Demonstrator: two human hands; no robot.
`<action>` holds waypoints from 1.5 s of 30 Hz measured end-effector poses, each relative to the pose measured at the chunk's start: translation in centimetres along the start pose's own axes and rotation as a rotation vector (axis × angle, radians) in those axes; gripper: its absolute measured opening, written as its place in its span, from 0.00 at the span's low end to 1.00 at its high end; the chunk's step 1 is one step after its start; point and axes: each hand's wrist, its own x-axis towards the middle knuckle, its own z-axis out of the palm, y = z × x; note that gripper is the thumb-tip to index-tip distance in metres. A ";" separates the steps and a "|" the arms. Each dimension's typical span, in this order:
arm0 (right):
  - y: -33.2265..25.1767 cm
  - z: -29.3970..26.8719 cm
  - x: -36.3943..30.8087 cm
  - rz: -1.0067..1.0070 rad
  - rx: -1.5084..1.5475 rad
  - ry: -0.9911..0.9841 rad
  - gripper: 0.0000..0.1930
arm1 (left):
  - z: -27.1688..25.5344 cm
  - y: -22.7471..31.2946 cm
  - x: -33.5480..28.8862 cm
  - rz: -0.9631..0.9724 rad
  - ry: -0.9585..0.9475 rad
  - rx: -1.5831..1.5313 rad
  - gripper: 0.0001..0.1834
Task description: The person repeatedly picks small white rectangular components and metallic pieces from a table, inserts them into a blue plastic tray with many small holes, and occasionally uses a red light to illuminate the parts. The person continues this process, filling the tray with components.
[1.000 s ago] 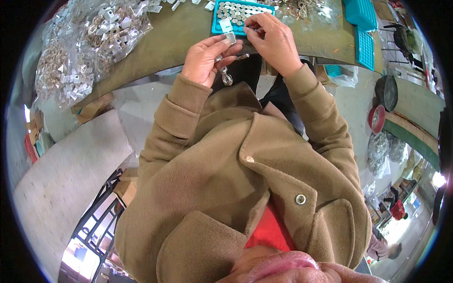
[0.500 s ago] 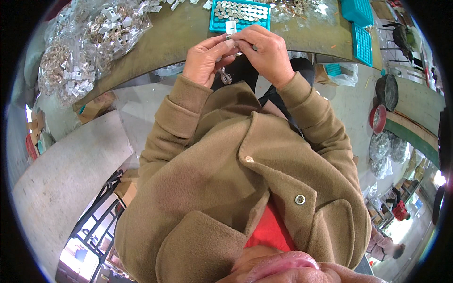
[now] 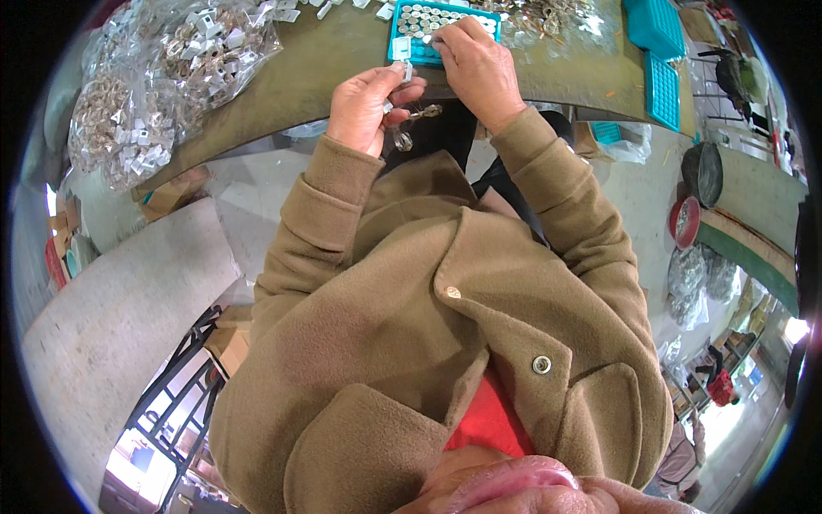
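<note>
My left hand (image 3: 364, 104) is closed on a small white plastic case (image 3: 402, 53), held upright between thumb and fingers at the table's near edge. Thin looped wires (image 3: 404, 137) hang from that hand. My right hand (image 3: 481, 75) reaches over a teal tray (image 3: 401, 56) with its fingertips pinched together among round silver button cells (image 3: 419, 19). Whatever lies between those fingertips is hidden. The cells sit in rows in the tray's far part, and the near part shows bare teal pockets.
Clear bags of white cases and wires (image 3: 171, 86) fill the table's left. More loose wires (image 3: 556, 21) lie right of the tray. Teal trays (image 3: 662, 90) stand at the right edge. A red basin (image 3: 685, 223) is on the floor; other people are far off at lower right.
My right hand has left the left hand and moved forward to the tray. My left hand keeps the white case, now slightly further left, and the wires hang more loosely.
</note>
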 end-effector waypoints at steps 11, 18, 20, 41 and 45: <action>-2.0 -1.8 -1.0 0.227 0.617 -0.035 0.06 | 0.3 0.0 -0.2 -0.017 -0.106 -0.040 0.14; -2.4 -2.2 -1.8 -0.090 0.351 0.166 0.06 | 1.4 0.1 -1.5 -0.020 -0.104 0.006 0.12; -2.2 -2.3 -1.8 -0.197 0.293 0.199 0.06 | 1.6 0.0 -1.7 -0.017 -0.112 0.005 0.12; -2.5 -4.2 -3.1 0.548 0.983 -0.126 0.15 | 2.9 -1.3 -3.0 0.048 -0.135 0.037 0.13; -3.0 -4.3 -3.8 0.406 0.657 -0.111 0.13 | 3.1 -1.3 -3.2 -0.037 -0.198 -0.052 0.14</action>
